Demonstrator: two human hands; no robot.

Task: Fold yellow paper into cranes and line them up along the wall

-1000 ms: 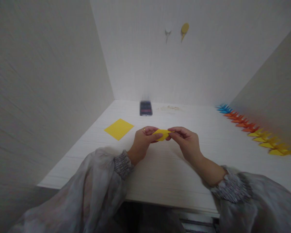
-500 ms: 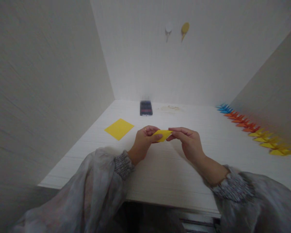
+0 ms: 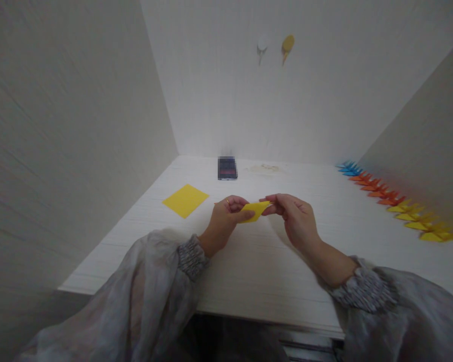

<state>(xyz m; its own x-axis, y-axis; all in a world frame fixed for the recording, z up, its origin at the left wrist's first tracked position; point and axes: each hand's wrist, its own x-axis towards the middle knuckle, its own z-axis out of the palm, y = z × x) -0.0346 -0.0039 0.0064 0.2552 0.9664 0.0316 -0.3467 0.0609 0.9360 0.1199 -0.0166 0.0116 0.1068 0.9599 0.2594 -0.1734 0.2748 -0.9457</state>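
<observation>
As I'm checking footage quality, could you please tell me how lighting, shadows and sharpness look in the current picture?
Head view: dim, soft light without strong glare; a faint shadow on the table beside the right hand; the dark object at the back pixelated; the held yellow paper slightly soft.

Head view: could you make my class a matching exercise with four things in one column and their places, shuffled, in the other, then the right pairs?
Things
1. folded yellow paper
2. flat yellow sheet
3. blue paper figures
4. yellow hook

Places
A. up on the back wall
B. held in the left hand
C. far end of the right-hand row
D. lying on the table

Pairs: 1-B, 2-D, 3-C, 4-A
</observation>
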